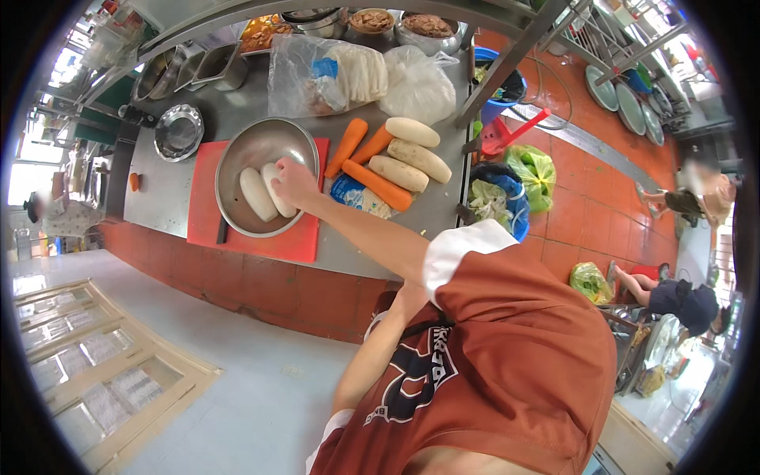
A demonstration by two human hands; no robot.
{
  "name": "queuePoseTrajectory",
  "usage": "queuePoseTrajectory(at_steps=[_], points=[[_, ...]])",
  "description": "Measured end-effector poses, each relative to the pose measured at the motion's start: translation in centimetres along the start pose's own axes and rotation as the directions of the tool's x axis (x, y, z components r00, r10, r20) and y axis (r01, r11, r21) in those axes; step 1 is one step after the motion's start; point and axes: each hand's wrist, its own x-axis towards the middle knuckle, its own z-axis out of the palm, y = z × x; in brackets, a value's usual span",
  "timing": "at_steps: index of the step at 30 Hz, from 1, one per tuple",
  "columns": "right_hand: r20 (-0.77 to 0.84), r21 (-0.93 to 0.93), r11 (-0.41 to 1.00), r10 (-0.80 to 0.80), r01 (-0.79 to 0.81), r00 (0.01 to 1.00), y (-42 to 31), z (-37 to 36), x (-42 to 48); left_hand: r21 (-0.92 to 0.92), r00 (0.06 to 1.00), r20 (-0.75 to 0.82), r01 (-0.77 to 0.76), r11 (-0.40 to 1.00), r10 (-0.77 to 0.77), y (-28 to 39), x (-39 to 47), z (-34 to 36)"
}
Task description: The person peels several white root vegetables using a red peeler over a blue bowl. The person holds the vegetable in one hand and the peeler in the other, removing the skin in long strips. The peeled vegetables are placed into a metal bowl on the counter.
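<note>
My right hand (292, 183) grips a peeled white radish (276, 191) inside a wide metal bowl (242, 151). A second peeled radish (257, 195) lies beside it. Beneath the bowl is a red cutting board (279, 248), on which a knife's dark handle (222, 229) pokes out from under the rim. My left hand (409, 301) is near my right upper arm, which hides its fingers. Right of the bowl lie three carrots (347, 147), three whole white radishes (412, 132) and a blue printed plastic packet (356, 193).
Plastic bags of food (356, 74) and metal pans (221, 66) line the table's back. A foil dish (179, 133) and carrot piece (135, 181) lie left. Lined bins (502, 199) and a red dustpan (496, 136) stand right. Two people (683, 300) are at far right, another at far left.
</note>
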Motion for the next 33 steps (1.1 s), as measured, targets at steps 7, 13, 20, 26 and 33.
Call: queuePoseTrajectory(at_steps=[7,13,20,26,33], points=[[-0.423,-0.684,0.714,-0.221,-0.149,0.879,9.6,-18.8,-2.0,-0.192,0.966,-0.018,0.250,0.949,-0.258,0.3,0.2,-0.1],[0.090,-0.761,0.589,-0.322,0.274,0.942,19.5,-26.8,5.2,-0.145,0.977,0.011,0.213,0.966,-0.214,3.3,2.3,0.0],[-0.344,-0.466,0.840,-0.462,0.279,0.818,9.4,-32.5,-3.5,-0.172,0.959,0.069,0.282,0.944,-0.274,6.7,1.8,-2.3],[-0.639,0.685,0.648,0.314,0.334,0.702,13.7,-44.0,-18.4,-0.386,0.952,-0.238,0.088,0.918,-0.192,10.9,3.2,-1.7],[-0.465,0.881,0.329,0.464,0.341,0.754,22.0,-49.2,-28.0,-0.275,0.954,-0.284,0.009,0.961,-0.091,23.0,19.1,0.0]])
